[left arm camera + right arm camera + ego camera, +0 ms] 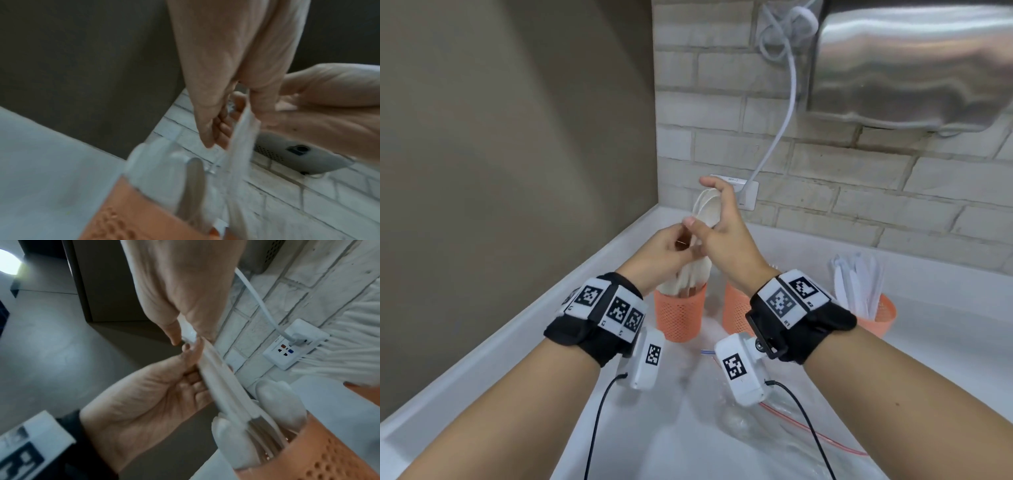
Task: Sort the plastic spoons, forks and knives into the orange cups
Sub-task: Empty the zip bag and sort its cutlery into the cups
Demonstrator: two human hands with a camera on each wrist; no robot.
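White plastic spoons (707, 209), smooth and glossy, bunched in a stack above the left orange cup (681, 315). Right hand (726, 236) has the bowl end, fingers (710, 182) curled over the top of the stack, thumb pressing from the near side. Left hand (662, 251) pinches the handles lower down, fingers (193, 352) closed on them; handle ends hang just over the cup's mouth.

Left orange cup: round, slightly tapered, wall perforated with small holes. More white spoons (279, 400) stand in it, bowls up, matte-looking in the right wrist view.

Middle orange cup (736, 308), same mesh wall, mostly hidden behind the right wrist; contents cannot be told.

Right orange cup (880, 317) holds long flat white pieces (858, 284), upright and fanned; blurred, knives or forks I can't say.

White table (945, 359), smooth, with a raised lip at the wall. Clear crinkled plastic bag (767, 428) with a red strip lies near the person. Pale brick wall (825, 178) behind, white socket (748, 195) with a white cable (787, 113) plugged in, brushed-metal housing (914, 61) above. Both wrists wear black bands with square printed markers.
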